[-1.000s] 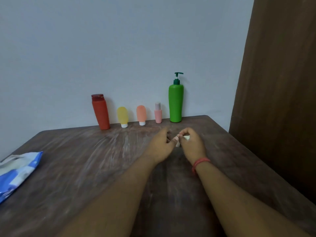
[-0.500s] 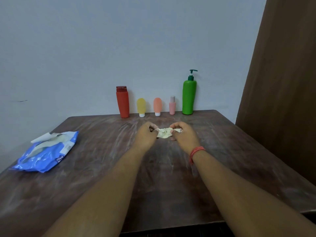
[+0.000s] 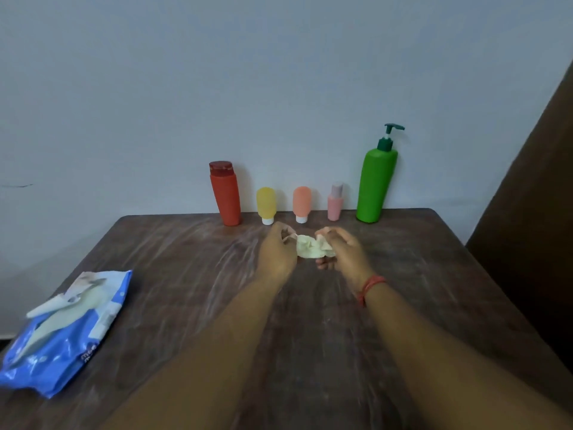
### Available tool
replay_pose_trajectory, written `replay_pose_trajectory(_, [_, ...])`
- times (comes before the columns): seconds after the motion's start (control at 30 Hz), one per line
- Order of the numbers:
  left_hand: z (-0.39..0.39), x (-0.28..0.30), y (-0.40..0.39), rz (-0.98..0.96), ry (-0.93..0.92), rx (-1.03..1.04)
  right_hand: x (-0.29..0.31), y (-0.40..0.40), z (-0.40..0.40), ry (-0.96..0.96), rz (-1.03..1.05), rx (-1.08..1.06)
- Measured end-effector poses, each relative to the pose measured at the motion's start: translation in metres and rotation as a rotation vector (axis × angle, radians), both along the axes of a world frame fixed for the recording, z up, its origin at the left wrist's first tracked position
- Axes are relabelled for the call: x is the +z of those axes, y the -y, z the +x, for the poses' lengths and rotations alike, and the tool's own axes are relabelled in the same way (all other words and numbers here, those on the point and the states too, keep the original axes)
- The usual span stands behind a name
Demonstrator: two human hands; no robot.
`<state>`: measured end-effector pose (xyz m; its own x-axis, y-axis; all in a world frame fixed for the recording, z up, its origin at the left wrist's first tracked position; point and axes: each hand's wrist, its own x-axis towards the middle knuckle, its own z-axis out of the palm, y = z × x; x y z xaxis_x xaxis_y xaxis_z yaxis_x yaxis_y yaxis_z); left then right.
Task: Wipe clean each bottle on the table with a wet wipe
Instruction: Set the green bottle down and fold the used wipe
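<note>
**Wipe in hand, five bottles waiting**

Starting at eight o'clock on the counter: the blue wipe pack lies with its flap peeled up. Moving along, the left hand has its grip pinching one end of the crumpled wet wipe, and the right hand pinches the other end, the cloth held between them just above the wood, near the far edge. Looks like it's being opened out, not yet put to work!

Behind, at twelve o'clock along the wall, the row stands upright and untouched: red bottle, yellow bottle, orange bottle, pink bottle, green pump bottle at one o'clock. No bottle is in hand, and whether any is already clean can't be told. By my call, all five are left to do.
</note>
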<state>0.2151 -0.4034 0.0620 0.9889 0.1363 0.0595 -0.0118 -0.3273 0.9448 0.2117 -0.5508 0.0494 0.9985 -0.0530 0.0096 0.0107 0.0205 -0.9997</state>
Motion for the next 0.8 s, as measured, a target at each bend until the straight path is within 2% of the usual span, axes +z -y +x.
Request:
replay_pose_trajectory(0.1, [-0.016, 0.022, -0.001, -0.036, -0.117, 0.046, 0.02, -0.002, -0.018, -0.123, -0.013, 0.116])
replay_pose_trajectory(0.23, [-0.062, 0.045, -0.01, -0.086, -0.27, 0.078, 0.047, -0.013, -0.058, -0.276, -0.095, 0.15])
replay_pose_trajectory(0.33, [-0.099, 0.055, -0.02, -0.165, -0.396, 0.15, 0.059, -0.025, -0.088, -0.388, -0.142, 0.084])
replay_pose_trajectory(0.43, [-0.129, 0.069, -0.026, -0.232, -0.447, 0.186, 0.067, -0.033, -0.109, -0.465, -0.226, 0.033])
replay_pose_trajectory(0.6, [-0.149, 0.08, -0.037, -0.337, -0.573, 0.087, 0.067, -0.047, -0.128, -0.493, -0.267, 0.072])
replay_pose_trajectory(0.8, [-0.148, 0.083, -0.066, -0.384, -0.574, 0.198, 0.06, -0.066, -0.125, -0.468, -0.363, 0.063])
